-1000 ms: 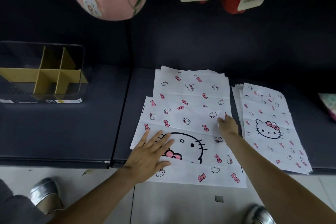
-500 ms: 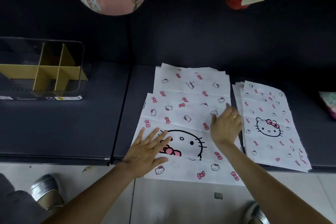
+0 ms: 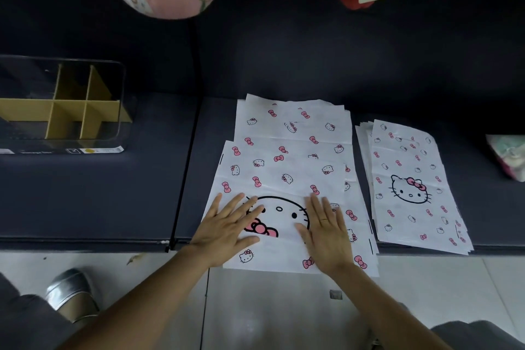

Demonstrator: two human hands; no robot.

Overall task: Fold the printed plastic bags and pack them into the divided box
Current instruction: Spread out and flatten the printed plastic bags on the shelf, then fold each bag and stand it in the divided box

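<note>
Top bag under both flat hands

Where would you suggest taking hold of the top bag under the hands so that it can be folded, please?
Probably at its near edge, which overhangs the front of the shelf, so fingers can slip beneath from below. The top bag lies flat on the pile, with the left hand and right hand pressing on it, so its other edges give little to pinch.
</note>
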